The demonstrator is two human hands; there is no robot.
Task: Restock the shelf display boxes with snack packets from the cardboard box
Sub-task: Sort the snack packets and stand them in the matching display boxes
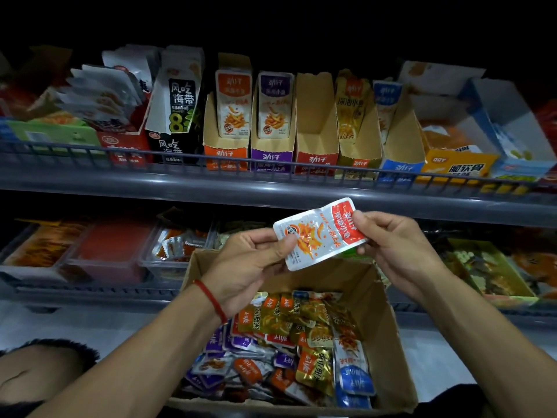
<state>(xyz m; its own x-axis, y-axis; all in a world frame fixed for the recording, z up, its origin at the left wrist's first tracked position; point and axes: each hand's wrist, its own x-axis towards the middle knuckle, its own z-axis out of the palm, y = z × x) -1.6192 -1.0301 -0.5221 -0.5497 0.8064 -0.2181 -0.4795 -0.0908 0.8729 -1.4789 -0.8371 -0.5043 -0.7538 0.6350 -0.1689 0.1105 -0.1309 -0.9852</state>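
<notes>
Both hands [325, 257] pinch one red packet's [319, 233] ends above the cardboard box [388, 327].

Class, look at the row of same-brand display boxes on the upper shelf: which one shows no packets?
The red-fronted display box, third in the row, between the purple-fronted box and the gold-fronted box. Only bare cardboard shows inside it; its neighbours hold upright packets.

dim overall | black above shelf [271, 188] | wide-angle bowing at edges | corners soft
</notes>
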